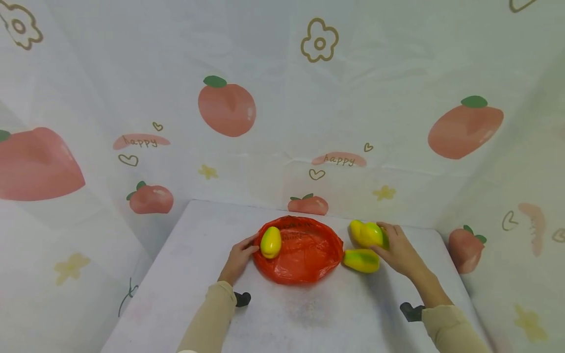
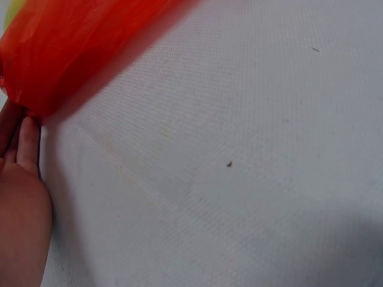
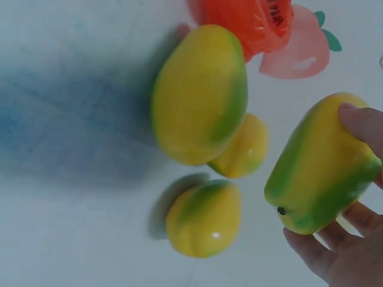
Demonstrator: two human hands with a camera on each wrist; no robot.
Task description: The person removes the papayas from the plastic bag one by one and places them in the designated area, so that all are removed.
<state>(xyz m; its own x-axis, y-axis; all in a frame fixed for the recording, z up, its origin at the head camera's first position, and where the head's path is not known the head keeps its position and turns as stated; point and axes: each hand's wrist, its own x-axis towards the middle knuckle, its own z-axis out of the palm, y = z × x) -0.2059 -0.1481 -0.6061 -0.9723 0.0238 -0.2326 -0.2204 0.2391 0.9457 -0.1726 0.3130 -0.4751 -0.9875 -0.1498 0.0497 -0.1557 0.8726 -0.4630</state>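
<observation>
A red plastic bag (image 1: 304, 257) lies spread open with a yellow mango (image 1: 270, 242) at its left side. My left hand (image 1: 240, 257) grips the bag's left edge; in the left wrist view the fingers (image 2: 29, 143) meet the red plastic (image 2: 78, 54). To the bag's right, my right hand (image 1: 399, 250) holds a yellow-green mango (image 3: 323, 167) between thumb and fingers. Another mango (image 1: 362, 261) lies by the bag's right edge. In the right wrist view, a large mango (image 3: 200, 95), a partly hidden mango (image 3: 244, 149) and a smaller mango (image 3: 204, 219) lie beside the held one.
The white tabletop (image 1: 304, 323) ends at the back against a hanging white cloth (image 1: 273, 171) printed with peaches and flowers. The same cloth rises at the left and right sides. Dark straps (image 1: 412, 312) show at both wrists.
</observation>
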